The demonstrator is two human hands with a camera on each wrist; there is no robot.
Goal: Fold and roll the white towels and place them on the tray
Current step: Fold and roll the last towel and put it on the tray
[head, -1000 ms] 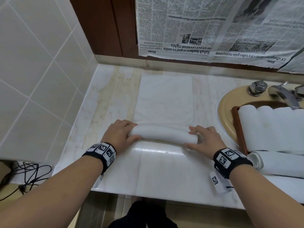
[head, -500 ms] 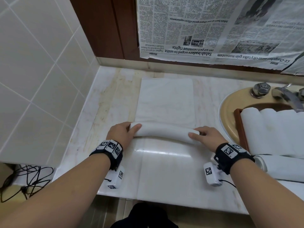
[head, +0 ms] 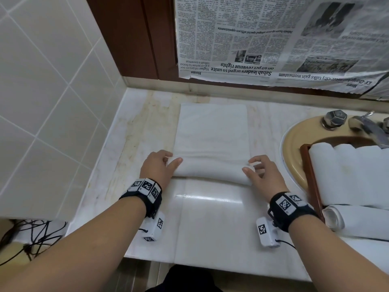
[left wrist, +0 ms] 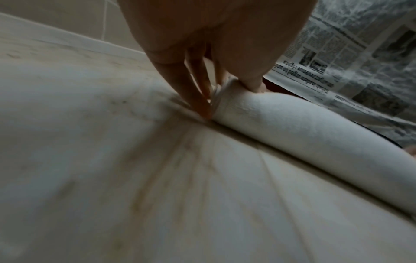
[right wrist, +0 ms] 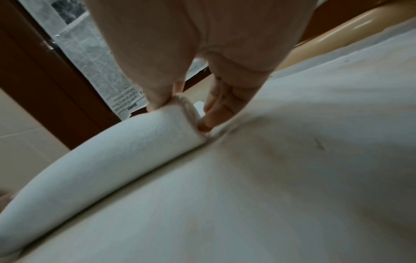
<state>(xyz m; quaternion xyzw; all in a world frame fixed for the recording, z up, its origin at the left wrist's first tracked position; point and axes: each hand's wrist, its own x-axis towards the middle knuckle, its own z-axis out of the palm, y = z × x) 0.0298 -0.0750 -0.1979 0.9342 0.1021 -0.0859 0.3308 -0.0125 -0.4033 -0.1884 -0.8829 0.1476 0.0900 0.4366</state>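
Towel (head: 211,142), white and folded into a long strip, is seen lying on the marble counter (head: 210,224), its near part wound into a roll with the flat remainder stretching toward the far wall. At the left, tiled wall (head: 42,91) is met by the counter's edge. The roll's left end is gripped by the left hand (head: 156,168), thumb laid over the top and fingers (left wrist: 195,92) pressed together against the end face. The right end is pinched by the right hand (head: 264,175), thumb on top, fingers (right wrist: 221,105) curled at the end. Newspaper (head: 273,39) is hung on the far wall. At the right, finished rolled towels (head: 345,173) are held in the wooden tray (head: 311,178) resting over the sink (head: 294,148), with one further roll (head: 357,222) laid just near of it.
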